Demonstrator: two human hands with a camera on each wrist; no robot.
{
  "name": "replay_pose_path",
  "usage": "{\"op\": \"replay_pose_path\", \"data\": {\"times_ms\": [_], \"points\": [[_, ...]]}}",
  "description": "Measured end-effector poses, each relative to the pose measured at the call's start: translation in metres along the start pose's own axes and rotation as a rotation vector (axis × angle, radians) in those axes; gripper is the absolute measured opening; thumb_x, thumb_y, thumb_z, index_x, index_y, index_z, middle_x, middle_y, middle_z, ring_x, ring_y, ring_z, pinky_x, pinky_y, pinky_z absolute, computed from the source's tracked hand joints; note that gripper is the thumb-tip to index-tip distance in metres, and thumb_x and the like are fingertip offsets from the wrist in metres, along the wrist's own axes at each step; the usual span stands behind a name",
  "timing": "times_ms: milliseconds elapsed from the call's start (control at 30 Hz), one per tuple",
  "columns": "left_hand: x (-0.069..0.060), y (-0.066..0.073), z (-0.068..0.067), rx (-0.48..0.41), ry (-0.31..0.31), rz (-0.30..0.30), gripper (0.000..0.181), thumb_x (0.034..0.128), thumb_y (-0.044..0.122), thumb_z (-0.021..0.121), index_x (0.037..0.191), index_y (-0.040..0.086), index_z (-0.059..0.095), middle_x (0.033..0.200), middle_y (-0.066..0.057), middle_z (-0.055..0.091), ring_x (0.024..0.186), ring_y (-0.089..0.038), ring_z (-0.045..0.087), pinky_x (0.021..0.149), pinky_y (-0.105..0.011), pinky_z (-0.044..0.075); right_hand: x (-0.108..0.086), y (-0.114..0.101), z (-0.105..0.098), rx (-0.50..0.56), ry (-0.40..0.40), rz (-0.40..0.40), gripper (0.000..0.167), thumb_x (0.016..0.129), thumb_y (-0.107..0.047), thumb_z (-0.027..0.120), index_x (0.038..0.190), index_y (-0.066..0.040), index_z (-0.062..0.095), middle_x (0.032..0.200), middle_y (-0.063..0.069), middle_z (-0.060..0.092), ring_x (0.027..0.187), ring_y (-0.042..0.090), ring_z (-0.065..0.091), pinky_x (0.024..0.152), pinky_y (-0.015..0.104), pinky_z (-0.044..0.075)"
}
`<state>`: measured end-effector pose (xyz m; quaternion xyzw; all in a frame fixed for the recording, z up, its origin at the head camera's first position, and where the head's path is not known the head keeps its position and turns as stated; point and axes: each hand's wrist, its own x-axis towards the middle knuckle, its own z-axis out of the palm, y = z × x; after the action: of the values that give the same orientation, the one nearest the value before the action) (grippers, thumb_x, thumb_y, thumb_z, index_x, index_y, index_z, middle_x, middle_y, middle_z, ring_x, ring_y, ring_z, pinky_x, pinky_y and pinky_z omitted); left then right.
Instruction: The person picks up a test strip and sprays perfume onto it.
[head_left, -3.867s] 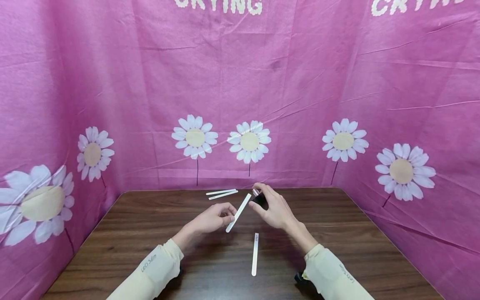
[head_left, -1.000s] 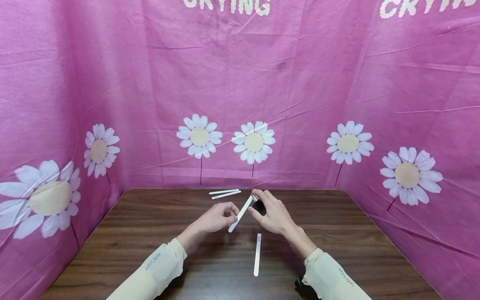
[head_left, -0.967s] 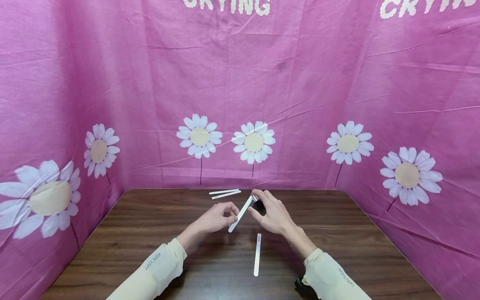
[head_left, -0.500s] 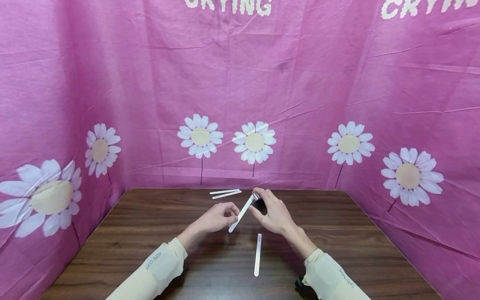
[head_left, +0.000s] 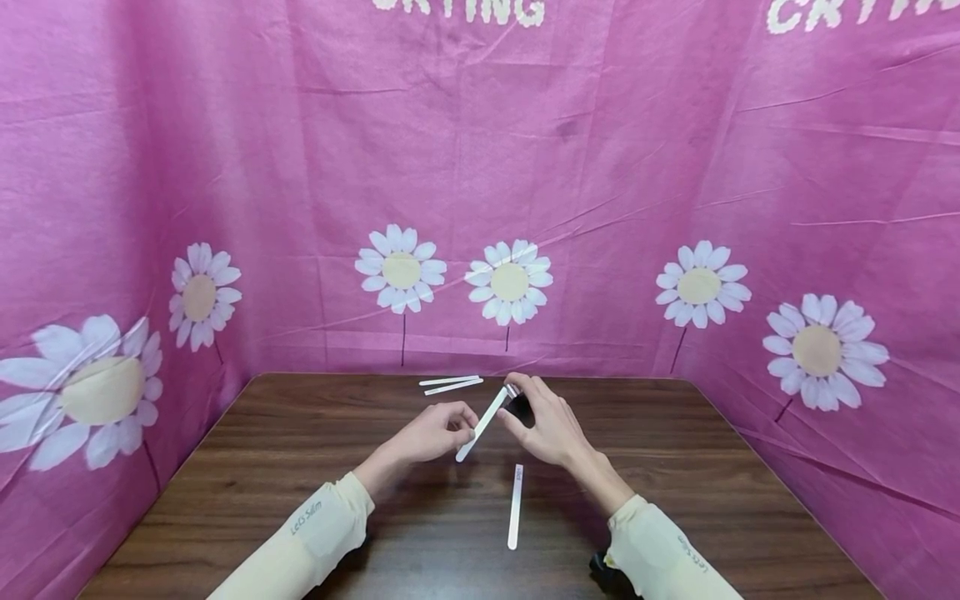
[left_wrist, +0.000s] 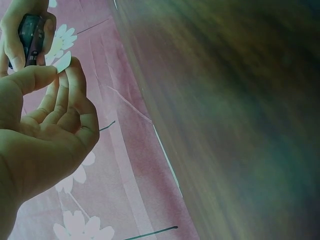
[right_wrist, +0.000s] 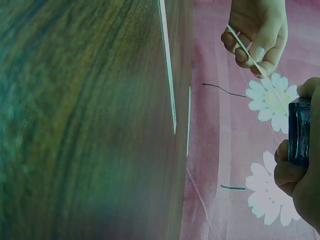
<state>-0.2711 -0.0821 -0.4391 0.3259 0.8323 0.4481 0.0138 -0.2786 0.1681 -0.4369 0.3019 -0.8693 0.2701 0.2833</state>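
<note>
My left hand (head_left: 431, 433) pinches a white paper test strip (head_left: 481, 426) between thumb and fingertips, slanted up and away to the right above the table. My right hand (head_left: 553, 427) grips a small dark glass perfume bottle (right_wrist: 300, 134) with a silver spray top (head_left: 512, 390). The index finger lies at that top. In the head view the spray top is close by the strip's far end; whether they touch I cannot tell. My palm and fingers hide most of the bottle there. The left wrist view shows the strip's near end (left_wrist: 63, 62) between thumb and index finger.
On the brown wooden table (head_left: 300, 433), one white strip with small writing at its far end (head_left: 515, 508) lies in front of the hands. Two more strips (head_left: 452, 386) lie near the back edge. A pink cloth with daisies (head_left: 509, 283) hangs round the table.
Compared with the earliest frame, the bottle's spray top is closer to the strip's far end and the right index finger is lower. In the last second the hands hardly move; the view shifts slightly.
</note>
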Motion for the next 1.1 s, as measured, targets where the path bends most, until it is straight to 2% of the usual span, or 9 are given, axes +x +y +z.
{"op": "replay_pose_path", "data": {"times_ms": [267, 400, 667, 833, 1100], "points": [[0.005, -0.001, 0.003, 0.018, -0.009, 0.005, 0.010, 0.0925, 0.004, 0.063, 0.102, 0.005, 0.066, 0.081, 0.003, 0.068, 0.080, -0.018, 0.065, 0.073, -0.032, 0.049, -0.003, 0.003, -0.001, -0.035, -0.017, 0.013, 0.053, 0.087, -0.033, 0.077, 0.134, -0.022, 0.055, 0.101, -0.007, 0.055, 0.073, 0.014, 0.050, 0.060, 0.034, 0.044], [0.008, -0.001, 0.005, 0.016, -0.013, 0.001, 0.012, 0.0912, 0.004, 0.063, 0.102, 0.006, 0.066, 0.081, 0.002, 0.068, 0.081, -0.023, 0.065, 0.072, -0.032, 0.049, -0.005, 0.005, -0.001, -0.045, -0.005, 0.014, 0.054, 0.087, -0.032, 0.078, 0.134, -0.022, 0.055, 0.101, -0.006, 0.055, 0.072, 0.014, 0.050, 0.060, 0.034, 0.043], [0.010, 0.001, 0.009, 0.032, -0.034, 0.018, 0.010, 0.0937, 0.005, 0.064, 0.103, 0.007, 0.066, 0.082, 0.003, 0.068, 0.077, -0.017, 0.065, 0.068, -0.030, 0.050, -0.009, 0.007, -0.005, -0.025, 0.049, 0.009, 0.053, 0.088, -0.037, 0.075, 0.135, -0.021, 0.056, 0.103, -0.006, 0.057, 0.073, 0.014, 0.052, 0.061, 0.036, 0.046], [0.011, 0.001, 0.006, 0.056, -0.027, 0.041, 0.010, 0.0943, 0.005, 0.064, 0.103, 0.007, 0.066, 0.083, 0.003, 0.069, 0.076, -0.014, 0.065, 0.069, -0.031, 0.051, -0.005, 0.005, -0.003, -0.023, 0.051, 0.010, 0.052, 0.089, -0.039, 0.072, 0.136, -0.022, 0.056, 0.104, -0.006, 0.057, 0.074, 0.014, 0.052, 0.062, 0.036, 0.046], [0.008, -0.002, -0.004, 0.059, -0.007, 0.011, 0.010, 0.0937, 0.005, 0.065, 0.103, 0.006, 0.066, 0.082, 0.003, 0.068, 0.073, -0.014, 0.064, 0.066, -0.031, 0.050, 0.002, 0.005, -0.003, -0.014, 0.066, 0.031, 0.053, 0.090, -0.040, 0.072, 0.137, -0.022, 0.054, 0.111, -0.004, 0.058, 0.079, 0.017, 0.056, 0.068, 0.039, 0.048]]}}
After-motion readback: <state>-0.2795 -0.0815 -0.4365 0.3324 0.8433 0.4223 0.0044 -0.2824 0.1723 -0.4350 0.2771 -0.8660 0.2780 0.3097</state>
